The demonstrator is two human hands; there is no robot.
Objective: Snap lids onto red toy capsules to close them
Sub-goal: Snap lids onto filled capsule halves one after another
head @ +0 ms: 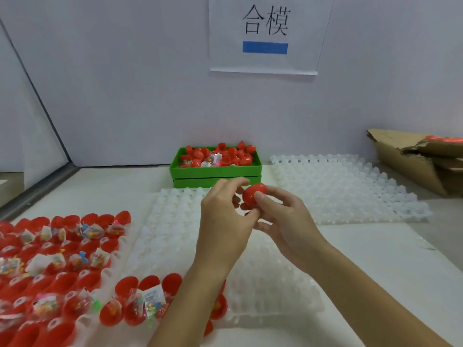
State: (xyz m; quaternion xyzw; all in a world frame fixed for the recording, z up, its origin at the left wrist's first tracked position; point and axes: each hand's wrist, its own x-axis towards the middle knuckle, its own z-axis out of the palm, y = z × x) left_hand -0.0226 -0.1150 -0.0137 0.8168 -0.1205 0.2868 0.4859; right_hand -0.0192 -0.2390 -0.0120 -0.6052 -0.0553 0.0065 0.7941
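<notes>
A red toy capsule [253,194] is held up in the middle of the view, above a white grid tray [175,221]. My right hand [283,221] grips it with thumb on its front and fingers behind. My left hand [225,216] pinches its left side with curled fingertips. Whether the lid is fully seated on it I cannot tell. Several open red capsule halves [62,259], many with small bagged toys inside, stand in the tray at the lower left. My left forearm hides some of them.
A green box [215,172] piled with red lids and bagged toys stands at the back centre. Another white grid tray [345,186] lies at the right, with a torn cardboard box [413,161] beyond it. White walls and a paper sign [265,33] close off the back.
</notes>
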